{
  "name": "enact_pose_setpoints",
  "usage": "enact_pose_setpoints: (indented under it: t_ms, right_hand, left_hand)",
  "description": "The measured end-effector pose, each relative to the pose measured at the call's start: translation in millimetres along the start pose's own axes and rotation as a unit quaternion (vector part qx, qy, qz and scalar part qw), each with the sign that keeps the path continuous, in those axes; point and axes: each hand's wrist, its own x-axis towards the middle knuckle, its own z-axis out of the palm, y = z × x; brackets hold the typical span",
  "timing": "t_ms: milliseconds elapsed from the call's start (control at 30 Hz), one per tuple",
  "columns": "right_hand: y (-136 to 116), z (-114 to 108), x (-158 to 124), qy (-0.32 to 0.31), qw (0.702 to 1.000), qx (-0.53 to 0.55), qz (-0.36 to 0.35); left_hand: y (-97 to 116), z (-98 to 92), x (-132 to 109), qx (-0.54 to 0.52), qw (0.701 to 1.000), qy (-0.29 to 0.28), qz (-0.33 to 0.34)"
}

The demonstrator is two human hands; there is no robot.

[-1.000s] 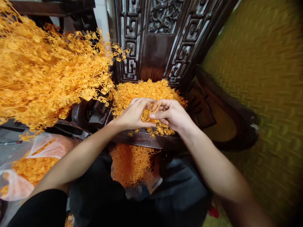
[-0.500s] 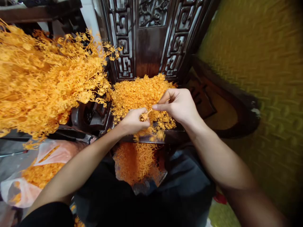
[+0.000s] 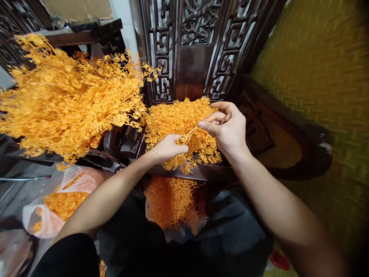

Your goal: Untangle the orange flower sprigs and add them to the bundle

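An orange plastic flower sprig (image 3: 188, 136) stretches between my two hands, in front of my body. My left hand (image 3: 168, 148) is curled round its thin branching stems, thumb lying along the top. Flower heads (image 3: 183, 164) hang just below that hand, though I cannot tell whether they belong to the same sprig. My right hand (image 3: 230, 125) pinches the stem end between thumb and fingers, with the index finger raised. Both hands are above a heap of orange plastic flowers (image 3: 175, 115) on a dark wooden chair seat (image 3: 213, 172).
A big bunch of orange plastic flowers (image 3: 72, 100) spreads at the left. Below it is a plastic bag (image 3: 43, 223) of orange pieces. Another bag of orange flowers (image 3: 167, 204) is between my legs. A carved chair back (image 3: 193, 65) rises ahead, with a woven yellow surface (image 3: 323, 77) at right.
My right hand has opened its index finger upward and shifted slightly away from the left. More branching stem shows between the hands. The whole view has swung left.
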Motion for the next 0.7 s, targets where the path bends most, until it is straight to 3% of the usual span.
enact_pose_setpoints:
  t_ms: [67, 167, 233, 367, 467, 567, 700]
  right_hand:
    - [2, 5, -4, -0.033, 0.997, 0.057, 0.046]
    - [5, 14, -13, -0.148, 0.966, 0.134, 0.165]
    - [7, 17, -19, -0.177, 0.956, 0.138, 0.187]
    - [9, 19, -23, -0.108, 0.978, 0.116, 0.135]
    - [9, 19, -23, -0.095, 0.979, 0.117, 0.135]
    - [10, 19, -22, -0.096, 0.982, 0.106, 0.123]
    - [11, 16, -20, -0.117, 0.983, 0.091, 0.104]
  left_hand:
    - [-2, 1.3, 1, -0.018, 0.999, 0.031, 0.009]
    - [-4, 2.9, 3, -0.017, 0.999, 0.05, 0.012]
    - [-5, 3.7, 3, -0.023, 0.999, 0.04, 0.023]
    - [-6, 4.7, 1, -0.006, 0.997, 0.023, 0.07]
    - [-9, 4.0, 0, 0.058, 0.985, 0.107, 0.119]
    - [-8, -0.1, -1, 0.114, 0.955, 0.188, 0.2]
    - [3, -9.1, -10, 0.216, 0.914, 0.182, 0.29]
